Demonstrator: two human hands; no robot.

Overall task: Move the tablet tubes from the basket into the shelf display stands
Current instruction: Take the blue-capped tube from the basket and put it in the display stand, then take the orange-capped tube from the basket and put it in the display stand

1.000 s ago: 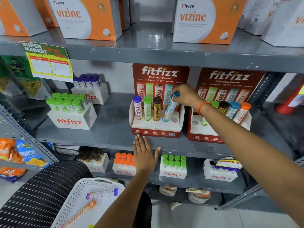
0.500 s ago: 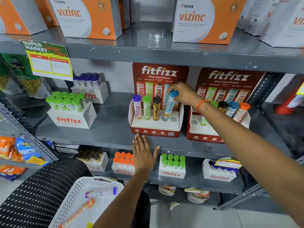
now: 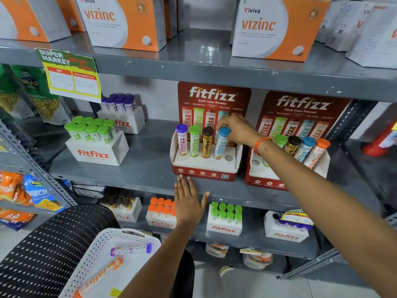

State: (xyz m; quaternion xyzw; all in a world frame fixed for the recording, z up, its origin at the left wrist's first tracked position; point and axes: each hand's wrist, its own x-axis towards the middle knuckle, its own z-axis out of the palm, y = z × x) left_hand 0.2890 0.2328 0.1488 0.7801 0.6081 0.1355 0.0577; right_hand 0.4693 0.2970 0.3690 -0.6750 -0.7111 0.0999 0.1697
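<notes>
My right hand (image 3: 237,130) grips the cap of a blue-capped tube (image 3: 220,145) that stands in the fourth hole of the left red display stand (image 3: 204,174). Purple, green and brown-capped tubes fill the holes to its left; the rightmost hole (image 3: 228,158) is bare. My left hand (image 3: 188,202) lies flat and open against the shelf's front edge below that stand. The white basket (image 3: 129,235) at the bottom left holds a purple-capped tube (image 3: 131,250) and an orange tube (image 3: 101,274). The right display stand (image 3: 266,183) holds several tubes behind my forearm.
White Fitfizz boxes of green (image 3: 94,134) and purple-capped tubes (image 3: 120,104) stand to the left on the same grey shelf (image 3: 133,175). More boxes fill the shelf below. Vizinc cartons (image 3: 272,29) sit on the shelf above. A black perforated chair back (image 3: 49,250) is beside the basket.
My right hand has lowered the blue-capped tube from a tilt into the fourth hole, where it now stands nearly upright. My left hand has stayed on the shelf edge.
</notes>
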